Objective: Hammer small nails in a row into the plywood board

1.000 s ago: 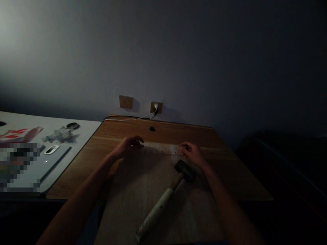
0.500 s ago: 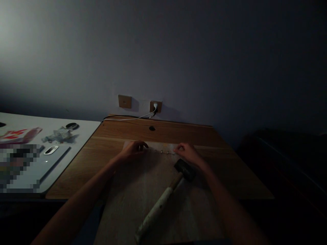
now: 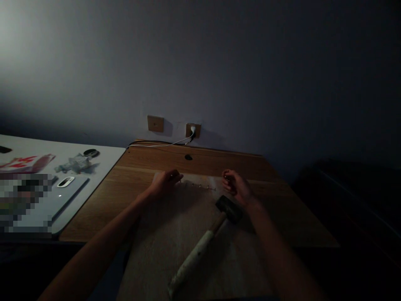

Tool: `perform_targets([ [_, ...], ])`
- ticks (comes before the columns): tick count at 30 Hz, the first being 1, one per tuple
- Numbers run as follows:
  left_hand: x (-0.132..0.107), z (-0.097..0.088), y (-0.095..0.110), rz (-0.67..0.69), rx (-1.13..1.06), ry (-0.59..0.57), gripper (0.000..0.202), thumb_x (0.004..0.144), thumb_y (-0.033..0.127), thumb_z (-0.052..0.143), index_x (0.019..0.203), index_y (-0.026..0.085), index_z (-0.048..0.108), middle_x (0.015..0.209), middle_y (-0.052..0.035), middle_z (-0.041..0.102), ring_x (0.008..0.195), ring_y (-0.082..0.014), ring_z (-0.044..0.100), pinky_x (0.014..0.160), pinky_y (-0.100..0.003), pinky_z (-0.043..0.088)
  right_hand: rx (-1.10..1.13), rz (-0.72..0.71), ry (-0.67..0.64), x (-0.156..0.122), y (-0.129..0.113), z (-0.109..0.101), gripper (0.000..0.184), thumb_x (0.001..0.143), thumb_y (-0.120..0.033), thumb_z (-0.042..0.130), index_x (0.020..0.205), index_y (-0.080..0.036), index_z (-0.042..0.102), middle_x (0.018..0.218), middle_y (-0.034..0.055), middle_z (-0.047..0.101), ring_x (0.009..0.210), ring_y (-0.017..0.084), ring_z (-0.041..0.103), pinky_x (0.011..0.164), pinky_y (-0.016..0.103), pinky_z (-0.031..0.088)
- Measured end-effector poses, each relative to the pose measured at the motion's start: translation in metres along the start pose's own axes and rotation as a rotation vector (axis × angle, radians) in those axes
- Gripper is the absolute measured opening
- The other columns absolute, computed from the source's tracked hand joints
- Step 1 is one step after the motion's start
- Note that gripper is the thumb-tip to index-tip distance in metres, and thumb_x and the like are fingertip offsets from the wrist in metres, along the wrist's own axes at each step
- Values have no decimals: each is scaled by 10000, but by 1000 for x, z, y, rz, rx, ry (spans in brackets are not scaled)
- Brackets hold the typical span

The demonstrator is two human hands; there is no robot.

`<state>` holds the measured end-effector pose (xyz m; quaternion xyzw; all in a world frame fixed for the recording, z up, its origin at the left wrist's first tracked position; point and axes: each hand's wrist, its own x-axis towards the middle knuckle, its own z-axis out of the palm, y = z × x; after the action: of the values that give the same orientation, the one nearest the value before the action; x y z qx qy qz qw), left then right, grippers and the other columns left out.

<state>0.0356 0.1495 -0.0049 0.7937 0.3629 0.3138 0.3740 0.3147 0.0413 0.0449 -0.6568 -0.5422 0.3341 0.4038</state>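
A rubber-headed mallet [image 3: 191,257] with a pale, worn handle lies slantwise on a wooden board [image 3: 156,251], its dark head towards the right. Beyond it, several small shiny metal pieces [image 3: 200,186], like nails, form a short row across the board's far part. My left hand [image 3: 163,184] rests at the board's far left, fingers curled into a pinch by a thin bit too small to name. To the right of the row, just past the mallet head, my right hand [image 3: 236,186] is raised with its fingers curled closed. Whatever it holds is hidden in the dim light.
The board lies on a wooden desk [image 3: 297,221] against a wall. Cables run along the desk's back edge to a wall socket [image 3: 193,130]. On a white table [image 3: 106,156] at left are a crumpled plastic bag [image 3: 77,163], a red-and-white packet [image 3: 28,163] and a flat grey case [image 3: 70,194].
My right hand has lifted away from the right end of the row and moved slightly right, its fingers curling. My left hand has stayed nearly in place, its fingertips drawn closer together.
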Motion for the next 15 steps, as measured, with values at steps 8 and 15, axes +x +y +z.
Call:
perform_targets([
  [8,3,1,14,-465,-862,-20,249,726,396,632,771,168,541,609,18,535,418,-51,310,408,-170,191,-156,8,-12,6,8,11,268,789,-457,562,666,-219,563,552,-37,499,502,129,462,499,240,346],
  [15,0,9,17,-277,-555,-148,189,705,308,759,684,155,649,579,31,554,496,-74,459,448,-161,286,-395,-47,-113,13,3,24,152,714,-235,748,605,-210,645,663,39,664,786,225,635,758,299,400],
])
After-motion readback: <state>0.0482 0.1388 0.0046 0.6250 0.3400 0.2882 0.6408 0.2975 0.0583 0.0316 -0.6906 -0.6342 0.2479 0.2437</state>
